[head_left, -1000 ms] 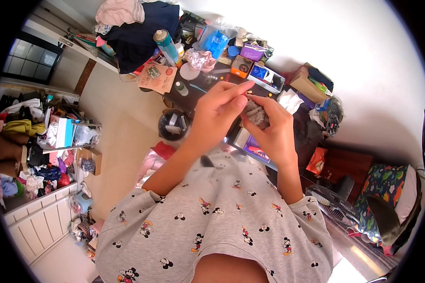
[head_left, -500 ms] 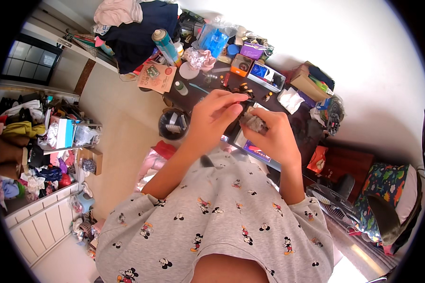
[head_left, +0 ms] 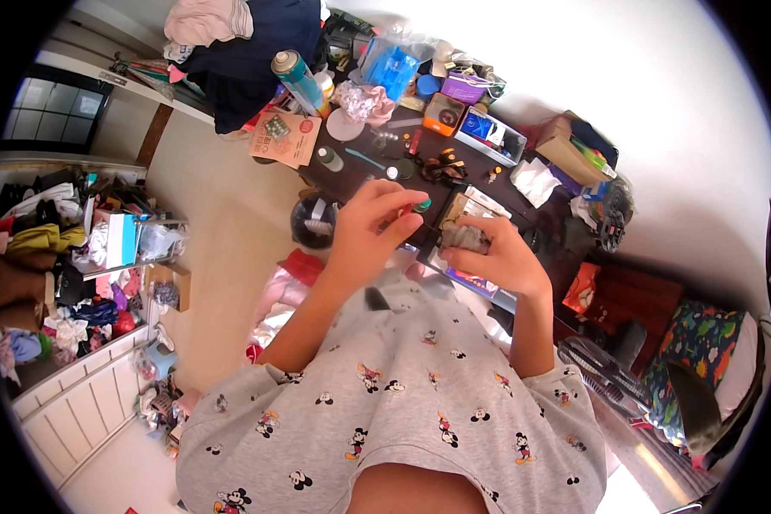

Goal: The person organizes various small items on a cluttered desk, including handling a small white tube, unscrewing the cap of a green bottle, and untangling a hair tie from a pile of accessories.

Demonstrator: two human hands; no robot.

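Note:
Over the near edge of the dark desk, my left hand (head_left: 370, 230) has its thumb and forefinger curled around a small round green thing (head_left: 422, 206), too small to name surely. My right hand (head_left: 507, 259) grips a crumpled grey cloth (head_left: 466, 239), mostly wrapped by thumb and fingers. The two hands are apart. Beyond them on the desk lie a small white-capped bottle (head_left: 392, 173), a dark round lid-like disc (head_left: 404, 169), a tangle of dark and amber hair clips (head_left: 445, 167) and a thin blue stick (head_left: 364, 159). Below the right hand is a purple box (head_left: 471, 281).
Along the desk's back stand a spray can (head_left: 300, 83), an orange box (head_left: 444, 114), a white open box (head_left: 491, 137) and a cardboard box (head_left: 568, 152). A white tissue (head_left: 534, 182) lies at right. A bin (head_left: 313, 221) stands on the floor; a fan (head_left: 604, 368) is at right.
My hands have drawn apart, the left shifting left and down, the right slightly right and down with the grey cloth. The green thing now shows at the left fingertips.

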